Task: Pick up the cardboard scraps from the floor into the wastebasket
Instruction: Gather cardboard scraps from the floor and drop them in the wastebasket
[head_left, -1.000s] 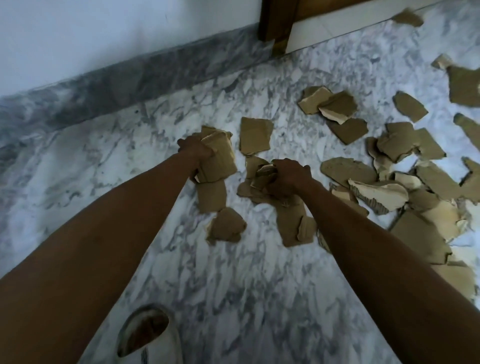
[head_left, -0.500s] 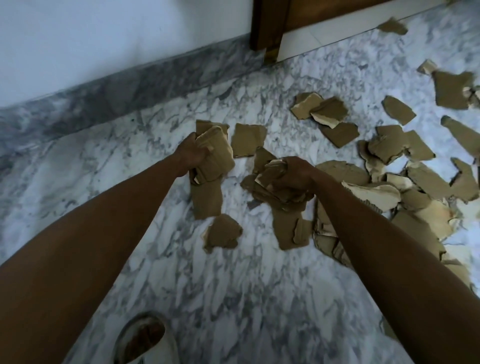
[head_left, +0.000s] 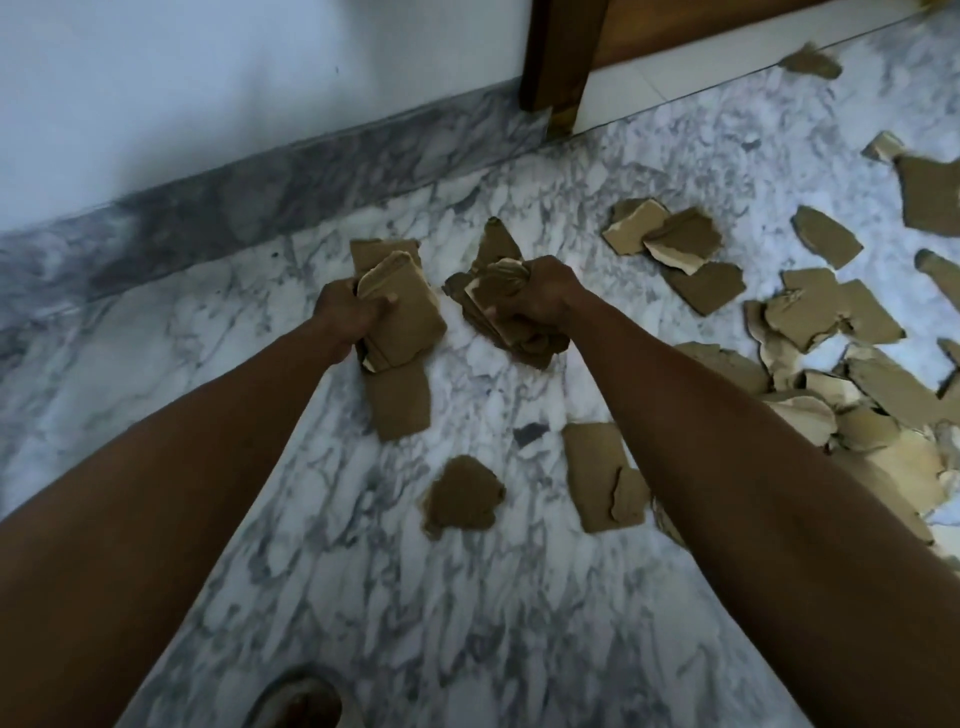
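Brown cardboard scraps lie scattered over a grey-veined marble floor (head_left: 467, 597). My left hand (head_left: 348, 314) grips a stack of flat scraps (head_left: 405, 312). My right hand (head_left: 545, 296) clutches a crumpled bundle of scraps (head_left: 498, 306), lifted off the floor. Loose pieces lie below the hands: a squarish scrap (head_left: 400, 400), a roundish scrap (head_left: 462, 496) and a long scrap (head_left: 600, 475). A dense heap of scraps (head_left: 852, 395) spreads to the right. No wastebasket is in view.
A white wall with a grey marble skirting (head_left: 260, 171) runs along the back left. A wooden door frame (head_left: 561, 52) stands at the top. A foot in a pale sandal (head_left: 301, 701) shows at the bottom edge.
My right hand has lifted its bundle off the floor, taking the scraps that lay under it. My left hand keeps its stack. The view has shifted slightly.
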